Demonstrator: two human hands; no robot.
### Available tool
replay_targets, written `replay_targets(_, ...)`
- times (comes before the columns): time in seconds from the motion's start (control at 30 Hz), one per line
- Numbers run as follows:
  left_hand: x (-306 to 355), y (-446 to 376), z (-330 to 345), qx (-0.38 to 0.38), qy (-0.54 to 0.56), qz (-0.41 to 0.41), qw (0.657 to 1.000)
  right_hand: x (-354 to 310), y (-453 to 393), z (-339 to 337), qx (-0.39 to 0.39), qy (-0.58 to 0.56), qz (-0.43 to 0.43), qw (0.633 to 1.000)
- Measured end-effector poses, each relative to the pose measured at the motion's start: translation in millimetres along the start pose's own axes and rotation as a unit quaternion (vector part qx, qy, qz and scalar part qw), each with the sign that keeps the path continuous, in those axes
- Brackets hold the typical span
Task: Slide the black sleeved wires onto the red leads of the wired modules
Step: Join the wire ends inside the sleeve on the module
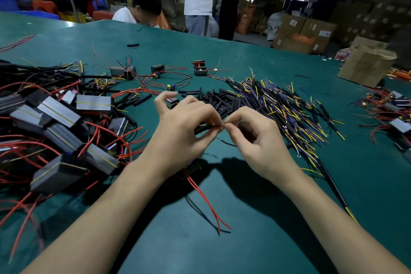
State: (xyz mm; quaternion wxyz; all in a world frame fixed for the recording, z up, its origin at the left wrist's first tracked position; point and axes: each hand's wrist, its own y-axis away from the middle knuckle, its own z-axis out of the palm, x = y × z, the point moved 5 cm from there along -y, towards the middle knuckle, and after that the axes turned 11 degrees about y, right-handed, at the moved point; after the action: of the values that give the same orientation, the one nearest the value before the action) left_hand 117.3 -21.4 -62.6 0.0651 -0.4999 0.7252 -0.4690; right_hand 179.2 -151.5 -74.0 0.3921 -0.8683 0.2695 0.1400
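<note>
- The left hand [184,131] is pinching a black sleeved wire [203,128] above the green table [255,218].
- The right hand [255,138] is pinching a thin lead at the sleeve's end.
- Red leads [206,202] are trailing below the wrists.

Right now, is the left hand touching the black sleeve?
Touching. The head view shows the left hand pinching the black sleeve between its fingertips.

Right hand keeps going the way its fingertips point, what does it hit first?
Likely the left hand: the right hand points leftward at it, fingertips nearly meeting over the black sleeved wire that the left hand pinches. Depth looks matched, though one view can't confirm.
</note>
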Motion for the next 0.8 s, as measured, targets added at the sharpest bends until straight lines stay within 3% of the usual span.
replay_targets(0.1,4.0,-2.3,-1.2,0.013,-0.059,0.034,0.998,6.2,1.7,2.3,-0.015,-0.067,0.062,0.996)
replay_targets(0.2,5.9,-2.5,-0.6,0.004,-0.063,0.026,0.998,4.7,0.6,-1.0,-0.006,-0.039,0.048,0.998)
replay_targets(0.3,3.5,-1.6,2.3,-0.002,-0.031,-0.02,0.999,-5.6,1.5,-4.0,0.013,0.109,-0.054,0.992)
replay_targets(0.37,-0.8,-1.2,3.8,0.012,0.028,-0.071,0.997,-12.0,2.9,-6.2,0.042,0.252,-0.121,0.959)
replay_targets(0.43,-5.8,-0.5,5.1,0.028,0.088,-0.11,0.99,-13.9,3.3,-8.1,0.065,0.308,-0.157,0.936)
replay_targets(0.5,-9.0,0.5,5.7,0.04,0.098,-0.115,0.988,-7.7,0.0,-10.2,0.032,0.199,-0.089,0.975)
replay_targets(0.57,-11.0,0.8,4.3,0.048,0.08,-0.106,0.99,7.8,-2.7,-12.2,0.001,0.057,0.057,0.997)
replay_targets(0.67,-12.2,0.1,1.5,0.062,0.059,-0.094,0.992,31.3,1.5,-12.5,-0.047,-0.006,0.239,0.97)
replay_targets(0.8,-10.8,-1.1,2.6,0.057,0.054,-0.087,0.993,32.1,6.8,-4.5,-0.123,-0.131,0.303,0.936)
